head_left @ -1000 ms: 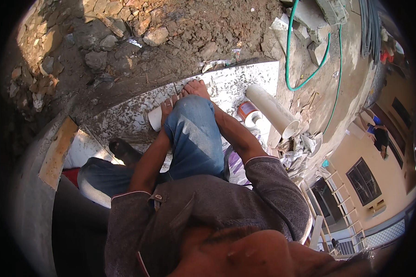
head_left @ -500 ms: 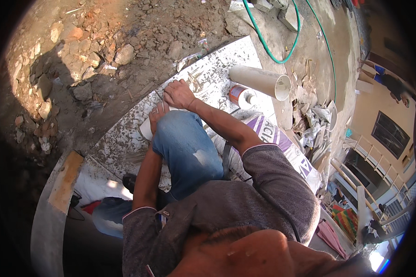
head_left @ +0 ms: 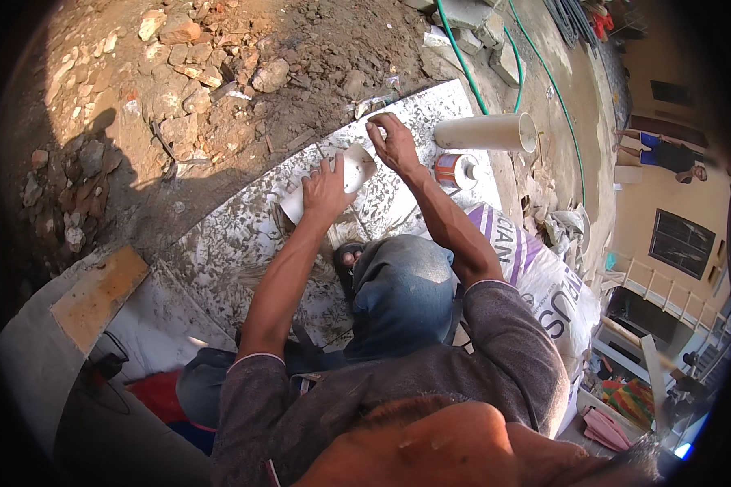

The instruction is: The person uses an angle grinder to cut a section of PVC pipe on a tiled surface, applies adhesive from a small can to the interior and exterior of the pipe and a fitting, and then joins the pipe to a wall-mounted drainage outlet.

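Observation:
My left hand grips a short white pipe piece, its fingers over the near side and the pipe's curved open end facing right. The piece lies tilted over a white board smeared with mud. Just right of it, my right hand is raised with fingers curled together in a pinch; whatever is between them is too small to tell. Right of that hand lie a longer off-white pipe and an orange-and-white can on its side. My bent knee in jeans is close below the hands.
A printed white-and-purple sack lies by my right arm. Rubble covers the ground beyond the board. A green hose and broken blocks are at the far right. Another person stands near a wall at the right.
My hands have parted: the right one has moved rightward off the pipe piece, while the left stays on it. My knee has shifted right and nearer, uncovering more of the piece.

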`<state>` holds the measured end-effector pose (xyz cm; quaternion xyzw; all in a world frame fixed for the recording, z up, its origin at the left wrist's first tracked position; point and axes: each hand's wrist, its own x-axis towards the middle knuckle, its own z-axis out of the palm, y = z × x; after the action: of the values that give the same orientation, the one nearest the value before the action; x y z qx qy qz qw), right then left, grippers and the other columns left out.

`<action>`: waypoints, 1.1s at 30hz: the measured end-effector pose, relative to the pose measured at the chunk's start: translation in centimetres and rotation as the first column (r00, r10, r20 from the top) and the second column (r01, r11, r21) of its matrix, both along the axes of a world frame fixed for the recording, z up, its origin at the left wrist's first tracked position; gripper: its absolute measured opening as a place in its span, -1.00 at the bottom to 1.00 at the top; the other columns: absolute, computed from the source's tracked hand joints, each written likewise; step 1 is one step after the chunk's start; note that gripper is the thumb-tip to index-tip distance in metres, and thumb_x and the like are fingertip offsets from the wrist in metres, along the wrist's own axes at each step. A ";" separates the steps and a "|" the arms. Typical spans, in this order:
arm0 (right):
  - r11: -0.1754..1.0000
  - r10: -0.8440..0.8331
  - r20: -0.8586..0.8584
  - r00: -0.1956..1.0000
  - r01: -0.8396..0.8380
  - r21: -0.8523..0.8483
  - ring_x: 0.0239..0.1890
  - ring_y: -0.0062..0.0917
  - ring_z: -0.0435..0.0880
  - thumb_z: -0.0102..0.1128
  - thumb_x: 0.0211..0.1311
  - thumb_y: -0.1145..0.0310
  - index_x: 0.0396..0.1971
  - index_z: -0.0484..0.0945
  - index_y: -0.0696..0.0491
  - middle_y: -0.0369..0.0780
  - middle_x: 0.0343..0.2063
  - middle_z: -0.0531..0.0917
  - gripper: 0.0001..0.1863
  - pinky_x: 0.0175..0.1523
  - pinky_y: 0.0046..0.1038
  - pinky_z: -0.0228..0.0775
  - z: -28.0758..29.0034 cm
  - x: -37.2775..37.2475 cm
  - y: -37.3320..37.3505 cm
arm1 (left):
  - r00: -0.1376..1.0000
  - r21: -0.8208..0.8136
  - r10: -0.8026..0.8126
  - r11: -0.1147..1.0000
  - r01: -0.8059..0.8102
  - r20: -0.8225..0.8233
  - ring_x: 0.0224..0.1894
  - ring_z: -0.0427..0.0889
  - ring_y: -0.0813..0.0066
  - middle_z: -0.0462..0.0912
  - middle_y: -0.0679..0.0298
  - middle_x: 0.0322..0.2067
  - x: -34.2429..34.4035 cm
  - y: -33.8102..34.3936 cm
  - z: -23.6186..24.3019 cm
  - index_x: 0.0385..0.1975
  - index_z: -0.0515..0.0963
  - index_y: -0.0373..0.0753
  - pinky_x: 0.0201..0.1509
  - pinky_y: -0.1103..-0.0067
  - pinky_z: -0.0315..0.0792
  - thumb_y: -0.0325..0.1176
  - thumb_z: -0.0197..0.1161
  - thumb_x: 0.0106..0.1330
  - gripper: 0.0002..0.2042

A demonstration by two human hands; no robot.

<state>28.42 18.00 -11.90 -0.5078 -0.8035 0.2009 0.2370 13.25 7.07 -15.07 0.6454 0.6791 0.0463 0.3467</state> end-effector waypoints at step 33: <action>0.557 0.047 -0.244 0.969 -0.228 -0.798 0.17 -0.15 0.41 0.27 0.13 -0.16 0.37 0.06 0.10 0.04 0.21 0.31 -0.03 0.16 -0.13 0.36 7.1 -4.3 -9.4 | 0.723 -0.078 0.073 0.997 -0.027 0.687 0.04 0.56 0.06 0.52 -0.14 0.03 -6.4 -4.8 3.1 0.40 0.03 -0.24 0.06 0.38 0.43 -0.02 0.52 -0.37 0.19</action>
<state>24.14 8.56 -4.81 -0.4726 -0.6280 0.6173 0.0350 6.82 2.24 -11.95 0.5524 0.5199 0.2709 0.5926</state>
